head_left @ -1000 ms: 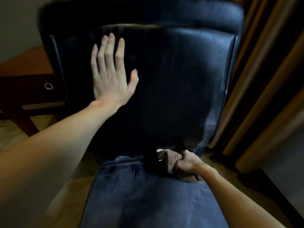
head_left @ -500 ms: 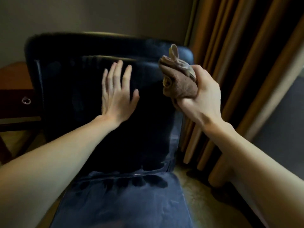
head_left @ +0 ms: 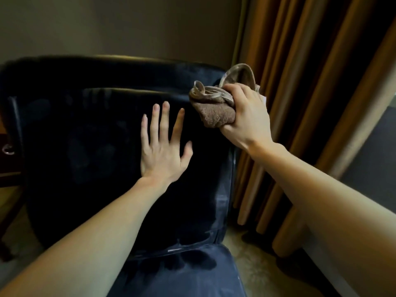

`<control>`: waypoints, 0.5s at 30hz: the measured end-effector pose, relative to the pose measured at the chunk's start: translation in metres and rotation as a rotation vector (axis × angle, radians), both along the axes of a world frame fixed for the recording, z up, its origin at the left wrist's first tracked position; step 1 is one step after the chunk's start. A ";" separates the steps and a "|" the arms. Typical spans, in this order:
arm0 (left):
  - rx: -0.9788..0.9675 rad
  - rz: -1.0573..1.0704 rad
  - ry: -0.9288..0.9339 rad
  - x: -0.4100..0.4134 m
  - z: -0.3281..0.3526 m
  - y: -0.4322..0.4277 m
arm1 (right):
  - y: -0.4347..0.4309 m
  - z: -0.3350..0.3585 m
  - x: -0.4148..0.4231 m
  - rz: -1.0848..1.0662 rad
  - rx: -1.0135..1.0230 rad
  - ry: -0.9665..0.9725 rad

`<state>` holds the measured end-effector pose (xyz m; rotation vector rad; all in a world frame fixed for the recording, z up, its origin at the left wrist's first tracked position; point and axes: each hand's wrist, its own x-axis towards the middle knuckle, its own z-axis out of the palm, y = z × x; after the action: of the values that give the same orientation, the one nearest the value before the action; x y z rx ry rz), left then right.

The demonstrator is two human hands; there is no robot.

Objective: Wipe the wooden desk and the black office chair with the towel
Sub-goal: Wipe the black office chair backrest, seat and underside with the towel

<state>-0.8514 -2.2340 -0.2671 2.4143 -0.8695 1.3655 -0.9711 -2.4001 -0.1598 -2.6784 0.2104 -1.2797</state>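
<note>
A dim room is being shown: a plain wall [head_left: 107,24] is filling the upper left of the frame, and heavy tan curtains [head_left: 310,82] are hanging down the right. The chair [head_left: 85,146] is taking up the centre and left, its dark padded back facing the camera and its seat [head_left: 192,275] showing at the bottom centre.

The towel [head_left: 214,112] is being held bunched just right of centre in the upper half, at the back's upper right corner; whether it is touching the upholstery cannot be told. It is being gripped by the right hand [head_left: 246,116], fingers curled round the wad and loose folds sticking up above them. The left hand [head_left: 162,151] is being laid flat against the back at the centre, fingers straight and spread, holding nothing.

The towel is judged light, soft and limp, so it is best taken as a wad filling the palm, with a fleecy face left free for wiping. The chair's covering is looking smooth and probably slippery, and the back may give under pressure.

A desk [head_left: 6,163] with a ring pull [head_left: 7,150] is being glimpsed at the far left. The curtains are hanging just beside the chair's right edge and may be brushed there, and the left hand is lying in the wiping path.
</note>
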 end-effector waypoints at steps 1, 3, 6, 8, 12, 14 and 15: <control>-0.001 -0.006 -0.004 0.001 0.000 0.001 | 0.002 -0.006 0.001 -0.008 -0.001 -0.017; -0.004 -0.014 -0.008 0.003 0.000 0.001 | 0.008 -0.020 0.001 -0.048 -0.031 -0.058; -0.018 -0.016 -0.002 0.004 0.001 0.003 | 0.017 -0.040 -0.001 -0.100 -0.063 -0.075; -0.013 -0.006 0.003 0.004 0.000 0.003 | 0.019 -0.053 -0.004 -0.126 -0.046 -0.087; -0.029 0.007 -0.033 0.007 -0.002 0.003 | 0.026 -0.086 -0.009 -0.165 -0.072 -0.084; -0.048 0.016 -0.040 0.009 -0.004 0.002 | 0.030 -0.103 -0.014 -0.186 -0.085 -0.081; -0.045 0.021 -0.036 0.010 -0.004 0.002 | 0.032 -0.112 -0.016 -0.198 -0.092 -0.082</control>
<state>-0.8415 -2.2319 -0.2706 2.3792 -0.8150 1.4245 -0.9867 -2.3682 -0.2714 -2.7314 0.4247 -1.4863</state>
